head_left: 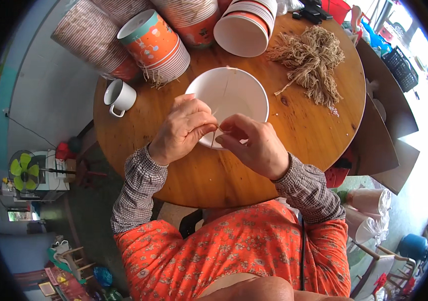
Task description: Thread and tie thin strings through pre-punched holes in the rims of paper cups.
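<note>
A white paper bucket (248, 95) stands on the table with its open mouth toward me. A thin tan string (213, 139) hangs at its near rim, and a bit of it shows at the far rim. My left hand (186, 125) is over the bucket's left edge, thumb and forefinger pinched on the string. Meeting it from the right, my right hand (256, 143) pinches the same string near the rim, its other fingers curled. The fingertips nearly touch, so the exact spot where the string passes the rim is partly hidden.
Round wooden table (314, 128). A heap of tan strings (317, 62) lies at the far right. Stacked orange-printed buckets (161, 50), more stacks (86, 35) and white buckets (241, 35) line the far side. A white mug (120, 95) sits at left; cardboard boxes (374, 135) stand right.
</note>
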{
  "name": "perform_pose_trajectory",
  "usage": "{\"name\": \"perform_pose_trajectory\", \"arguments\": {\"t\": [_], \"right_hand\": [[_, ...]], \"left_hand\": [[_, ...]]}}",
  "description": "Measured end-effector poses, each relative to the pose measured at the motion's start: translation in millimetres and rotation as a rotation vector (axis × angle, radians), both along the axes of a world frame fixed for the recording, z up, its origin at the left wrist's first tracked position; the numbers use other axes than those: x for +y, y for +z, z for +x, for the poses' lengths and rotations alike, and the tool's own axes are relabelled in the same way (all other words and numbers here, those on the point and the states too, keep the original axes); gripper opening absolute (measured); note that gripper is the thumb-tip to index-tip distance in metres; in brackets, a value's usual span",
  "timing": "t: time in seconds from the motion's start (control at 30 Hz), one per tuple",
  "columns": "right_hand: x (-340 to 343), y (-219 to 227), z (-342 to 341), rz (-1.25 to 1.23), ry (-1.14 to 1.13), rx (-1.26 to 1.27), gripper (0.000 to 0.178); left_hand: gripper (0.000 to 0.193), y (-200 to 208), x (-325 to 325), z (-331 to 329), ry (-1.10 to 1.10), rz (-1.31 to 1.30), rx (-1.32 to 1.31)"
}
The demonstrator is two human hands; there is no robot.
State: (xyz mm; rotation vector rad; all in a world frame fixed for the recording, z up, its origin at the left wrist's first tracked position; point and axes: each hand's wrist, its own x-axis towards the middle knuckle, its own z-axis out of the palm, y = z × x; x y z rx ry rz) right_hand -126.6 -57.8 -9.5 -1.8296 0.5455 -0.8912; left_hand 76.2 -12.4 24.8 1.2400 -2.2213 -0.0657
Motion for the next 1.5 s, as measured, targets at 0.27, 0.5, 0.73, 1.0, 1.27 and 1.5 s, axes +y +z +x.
{"name": "perform_pose_trajectory", "arguments": {"t": [0.27,0.5,0.73,1.0,1.27,1.5], "right_hand": [[-7.8,9.7,26.2,-0.005,0.007,0.212,0.021],[-9.3,2.5,36.8,0.054,0.011,0.136,0.019],[-5.7,15.0,40.1,0.059,0.03,0.103,0.019],[-25.8,25.9,39.2,0.351,-0.048,-0.489,0.017],[-46.3,14.1,51.4,-0.198,0.235,0.156,0.018],[-53.3,26.6,46.7,-0.168,0.395,0.434,0.014]], "left_hand": [[0.015,-18.2,8.9,9.0,0.113,-0.189,0.022],[0.023,-33.2,32.2,1.7,0.38,-0.303,0.414],[0.017,-48.7,41.7,-9.4,0.389,-0.149,0.313],[0.01,-63.2,32.4,14.1,0.356,-0.013,0.568],[0.01,-56.8,29.6,22.7,0.28,0.163,0.862],[0.011,-53.6,24.2,30.1,0.278,0.024,0.546]]}}
